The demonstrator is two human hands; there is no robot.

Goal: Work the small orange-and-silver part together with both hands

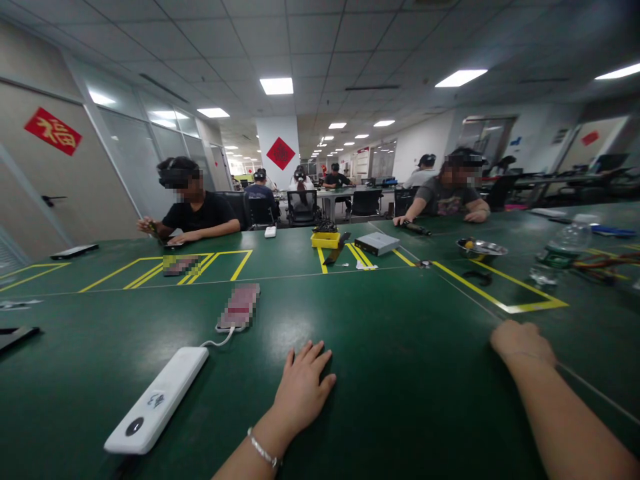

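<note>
My left hand (304,381) lies flat on the green tabletop (395,373), palm down with fingers spread, holding nothing. A bracelet circles that wrist. My right hand (523,343) rests farther right on the table, its fingers curled under; what they may hold is hidden. Left of my left hand is a long white power bank (160,400) with a round dark spot on its near end. A short white cable (220,341) runs from it to a phone (239,307) whose screen is blurred out.
Across the table sit two people (190,207) (450,190). Yellow tape (535,305) marks rectangles. Between them stand a yellow box (325,240) and a grey box (377,243). A metal bowl (481,249) and a plastic bottle (565,247) are at right.
</note>
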